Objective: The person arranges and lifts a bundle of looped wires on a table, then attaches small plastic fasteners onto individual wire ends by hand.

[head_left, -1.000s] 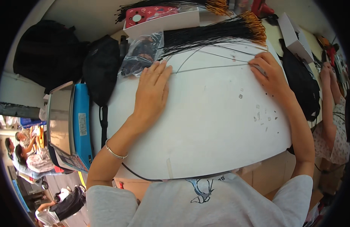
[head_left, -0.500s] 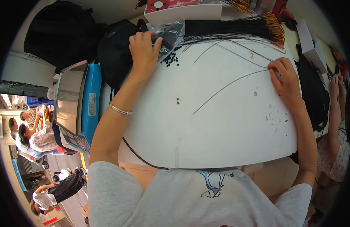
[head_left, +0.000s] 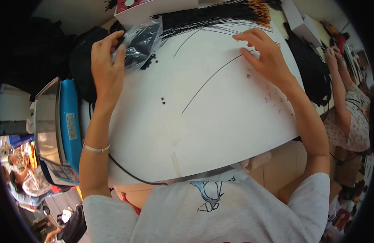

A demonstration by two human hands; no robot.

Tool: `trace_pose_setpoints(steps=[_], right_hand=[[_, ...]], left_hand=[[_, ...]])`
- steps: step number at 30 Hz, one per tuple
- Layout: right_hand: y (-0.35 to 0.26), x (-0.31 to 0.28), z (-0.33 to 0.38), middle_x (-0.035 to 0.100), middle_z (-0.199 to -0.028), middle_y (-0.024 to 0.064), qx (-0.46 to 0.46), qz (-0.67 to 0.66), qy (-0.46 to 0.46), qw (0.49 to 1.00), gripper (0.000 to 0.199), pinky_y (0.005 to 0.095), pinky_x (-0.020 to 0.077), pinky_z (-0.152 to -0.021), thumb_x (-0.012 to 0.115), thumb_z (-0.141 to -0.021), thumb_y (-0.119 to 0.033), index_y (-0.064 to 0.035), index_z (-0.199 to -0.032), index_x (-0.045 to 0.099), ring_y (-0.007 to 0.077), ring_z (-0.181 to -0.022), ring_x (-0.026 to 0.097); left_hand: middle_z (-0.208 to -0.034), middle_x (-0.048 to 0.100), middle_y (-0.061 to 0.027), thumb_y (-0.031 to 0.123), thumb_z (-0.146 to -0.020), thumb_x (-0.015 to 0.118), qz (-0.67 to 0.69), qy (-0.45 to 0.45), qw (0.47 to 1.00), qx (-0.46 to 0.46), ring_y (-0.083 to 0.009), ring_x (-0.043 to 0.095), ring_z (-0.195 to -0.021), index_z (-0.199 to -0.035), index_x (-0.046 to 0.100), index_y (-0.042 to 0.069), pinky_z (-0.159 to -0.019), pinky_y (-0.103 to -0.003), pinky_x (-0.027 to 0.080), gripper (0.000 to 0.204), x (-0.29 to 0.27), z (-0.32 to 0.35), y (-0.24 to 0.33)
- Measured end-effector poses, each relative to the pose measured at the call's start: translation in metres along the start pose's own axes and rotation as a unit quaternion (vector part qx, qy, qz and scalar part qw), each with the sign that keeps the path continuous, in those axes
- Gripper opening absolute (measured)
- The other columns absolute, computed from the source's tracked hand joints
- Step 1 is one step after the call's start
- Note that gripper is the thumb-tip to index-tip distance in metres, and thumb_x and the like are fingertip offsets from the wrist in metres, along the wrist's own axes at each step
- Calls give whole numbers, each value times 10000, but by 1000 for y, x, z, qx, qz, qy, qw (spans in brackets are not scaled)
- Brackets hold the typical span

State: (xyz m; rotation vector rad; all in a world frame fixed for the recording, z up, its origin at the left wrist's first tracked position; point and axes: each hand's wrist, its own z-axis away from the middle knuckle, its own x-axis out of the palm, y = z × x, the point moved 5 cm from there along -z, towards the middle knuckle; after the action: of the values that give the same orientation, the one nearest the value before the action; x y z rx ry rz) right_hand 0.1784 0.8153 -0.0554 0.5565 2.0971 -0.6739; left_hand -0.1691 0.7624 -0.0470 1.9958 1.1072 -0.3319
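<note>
My left hand [head_left: 108, 67] is beside a clear plastic bag [head_left: 140, 44] with dark contents, at the back left of the white table. Its thumb and fingers are spread, and whether they touch the bag's edge I cannot tell. My right hand [head_left: 264, 54] hovers over the back right of the table, thumb apart from the fingers. A single thin black wire [head_left: 209, 79] curves across the white surface toward it, its far end under this hand. Behind lies a thick bundle of black wires [head_left: 211, 19] with orange ends [head_left: 258, 12]. Tiny black pieces [head_left: 148, 61] lie by the bag.
Two loose black pieces [head_left: 163, 101] sit mid-table. At the left stands a blue device [head_left: 69, 125] with a flat tray. A white box [head_left: 158, 7] is behind the bag, another [head_left: 302, 24] at the back right. Another person's arms [head_left: 338, 77] show at far right.
The whole view has shifted, so the table sits farther left. My left hand has drawn back from over the bag. My right fingers, earlier pinched at the wires, are now apart.
</note>
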Motion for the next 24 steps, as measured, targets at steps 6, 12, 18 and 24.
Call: trace_pose_setpoints(steps=[6,12,18,24], right_hand=[[20,4,-6,631,-978,9,145,-99,3,985,235,236,418,-631,661,-882,-66,-81,-1114,694,119,-766,518],[18,14,-24,641,-942,0,149,4,-56,987,215,222,417,-627,660,-893,-86,-72,-1103,703,102,-741,508],[22,11,9,643,-886,-9,130,-55,-108,984,210,215,412,-626,662,-894,-88,-73,-1099,709,100,-688,484],[72,-61,51,635,-834,-11,176,-146,50,972,213,217,401,-613,685,-871,-81,-87,-1082,713,99,-661,471]], left_hand=[[-853,600,-58,9,-765,729,68,-370,924,-68,-168,519,-725,-993,684,35,-674,-270,458,234,-20,42,41],[-852,637,-72,-46,-707,734,55,-400,910,-98,-160,516,-709,-905,675,25,-642,-254,456,218,-5,63,52],[-768,629,-70,-69,-703,725,40,-405,904,-130,-154,501,-665,-806,664,9,-629,-245,452,143,13,76,68],[-720,599,-67,-64,-707,668,30,-396,908,-134,-151,478,-636,-746,636,-6,-605,-252,421,77,24,75,90]])
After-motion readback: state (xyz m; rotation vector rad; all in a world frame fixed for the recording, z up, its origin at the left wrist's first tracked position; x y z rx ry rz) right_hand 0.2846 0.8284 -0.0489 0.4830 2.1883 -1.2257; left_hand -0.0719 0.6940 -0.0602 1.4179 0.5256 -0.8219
